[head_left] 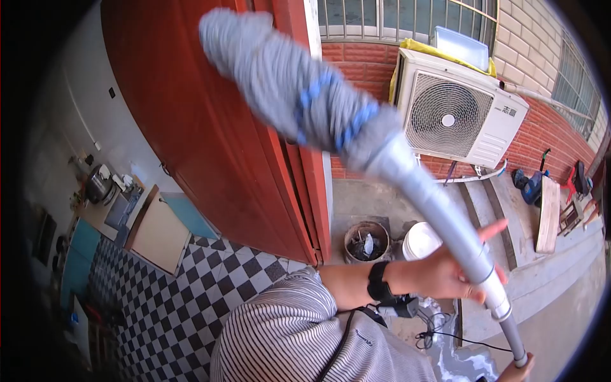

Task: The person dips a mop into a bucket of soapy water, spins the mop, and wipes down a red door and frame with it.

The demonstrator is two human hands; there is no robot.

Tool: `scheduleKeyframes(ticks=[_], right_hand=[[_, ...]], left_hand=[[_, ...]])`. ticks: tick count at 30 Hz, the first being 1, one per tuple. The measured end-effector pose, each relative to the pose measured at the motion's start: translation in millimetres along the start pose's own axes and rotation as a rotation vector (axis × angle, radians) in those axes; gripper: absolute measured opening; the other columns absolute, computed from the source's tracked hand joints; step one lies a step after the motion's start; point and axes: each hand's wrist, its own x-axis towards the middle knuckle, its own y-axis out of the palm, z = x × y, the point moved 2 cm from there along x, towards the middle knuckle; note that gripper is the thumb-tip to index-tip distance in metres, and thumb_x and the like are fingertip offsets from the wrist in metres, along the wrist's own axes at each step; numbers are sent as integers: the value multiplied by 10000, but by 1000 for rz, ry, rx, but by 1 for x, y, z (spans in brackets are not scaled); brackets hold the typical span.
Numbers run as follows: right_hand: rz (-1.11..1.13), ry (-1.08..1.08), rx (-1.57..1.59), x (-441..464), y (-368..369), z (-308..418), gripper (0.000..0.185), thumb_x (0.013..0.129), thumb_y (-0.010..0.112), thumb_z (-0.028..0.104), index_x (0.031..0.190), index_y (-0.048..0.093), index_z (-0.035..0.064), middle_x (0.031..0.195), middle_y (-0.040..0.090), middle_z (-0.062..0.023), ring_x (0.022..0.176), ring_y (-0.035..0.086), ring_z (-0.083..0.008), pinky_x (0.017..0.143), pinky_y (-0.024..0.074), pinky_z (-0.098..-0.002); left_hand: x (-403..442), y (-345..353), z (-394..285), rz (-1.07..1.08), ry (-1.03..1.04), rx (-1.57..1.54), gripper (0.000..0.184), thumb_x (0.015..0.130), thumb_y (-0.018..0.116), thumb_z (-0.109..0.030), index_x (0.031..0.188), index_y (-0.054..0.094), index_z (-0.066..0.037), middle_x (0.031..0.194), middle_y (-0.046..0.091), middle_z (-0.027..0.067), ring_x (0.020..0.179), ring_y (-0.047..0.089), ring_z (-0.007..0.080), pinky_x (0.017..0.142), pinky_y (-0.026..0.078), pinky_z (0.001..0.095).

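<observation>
A mop with a grey twisted head [273, 79] banded in blue is raised diagonally across the view, its head at the upper left before the red door. Its silvery handle [445, 216] runs down to the lower right. My left hand [455, 274] is around the handle's middle, with the index finger stretched out past it. Near the bottom edge, my right hand [517, 369] grips the lower end of the handle, only partly in view. The mop head touches no floor.
The red door [184, 127] stands at the left, beside a checkered floor [184, 305] and a kitchen counter. An air conditioner unit [458, 108] hangs on the brick wall. Below are a dark pot [367, 243], a white bucket [420, 240], steps [496, 229] and a wooden board [548, 213].
</observation>
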Motion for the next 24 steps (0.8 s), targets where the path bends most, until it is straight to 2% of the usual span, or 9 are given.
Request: scheduleKeyframes(ticks=[3, 4, 5, 7, 9, 11, 14, 22, 24], right_hand=[[30, 17, -2, -7, 21, 19, 154, 728, 688, 241, 732, 630, 98, 696, 605, -90, 648, 576, -276, 589, 460, -387], [99, 79, 182, -9, 35, 14, 113, 719, 633, 99, 796, 572, 44, 738, 556, -125, 687, 535, -302, 644, 432, -390], [167, 143, 366, -7, 41, 14, 168, 710, 578, -44, 861, 514, -9, 779, 508, -159, 725, 494, -327, 699, 405, -392], [170, 150, 373, -4, 40, 10, 166, 709, 576, -44, 860, 515, -12, 781, 515, -162, 749, 506, -339, 702, 406, -403], [104, 16, 56, 1, 18, 11, 154, 729, 689, 241, 743, 630, 100, 695, 604, -89, 654, 578, -281, 599, 461, -390], [134, 5, 65, -7, 13, -8, 133, 739, 680, 225, 751, 633, 102, 693, 602, -89, 660, 572, -286, 613, 457, -396], [173, -42, 54, -13, 4, -32, 154, 708, 723, 233, 742, 640, 108, 689, 602, -91, 653, 548, -278, 614, 445, -400], [74, -107, 62, -20, -8, -51, 159, 692, 745, 231, 691, 643, 109, 640, 597, -88, 617, 540, -270, 575, 442, -402], [98, -59, 50, -30, 5, -36, 196, 702, 740, 268, 681, 634, 104, 635, 590, -85, 618, 541, -269, 577, 444, -396]], left_hand=[[16, -10, -18, -35, 38, 29, 979, 765, 691, -63, 1417, -39, -72, 1022, 603, 72, 904, 577, 107, 778, 472, 238], [20, -11, -20, -50, 27, -6, 978, 765, 700, -94, 1418, -28, -66, 1033, 604, 87, 904, 578, 112, 783, 463, 243], [22, -12, -19, -62, 16, -41, 979, 765, 709, -125, 1419, -16, -60, 1043, 605, 103, 904, 580, 117, 788, 455, 248], [18, -11, -12, -51, 15, 8, 970, 773, 701, -128, 1419, -19, -62, 1046, 602, 100, 902, 581, 119, 795, 454, 248], [6, -9, 4, -15, 0, 60, 968, 787, 690, -157, 1417, -39, -68, 1060, 594, 90, 899, 581, 131, 806, 452, 259], [-13, 0, 13, -12, -144, -54, 982, 788, 691, -203, 1415, -54, -69, 1077, 587, 87, 941, 570, 146, 828, 447, 284], [-38, 13, 50, 0, -151, -118, 976, 790, 686, -257, 1415, -39, -63, 1113, 570, 91, 994, 543, 153, 848, 441, 315], [-64, 27, 76, 15, -353, -319, 989, 765, 711, -191, 1422, -23, -106, 1125, 567, 73, 978, 554, 148, 768, 474, 268], [-61, 16, 69, -9, -260, -197, 991, 769, 707, -195, 1419, -34, -92, 1113, 573, 75, 971, 559, 153, 772, 475, 277]])
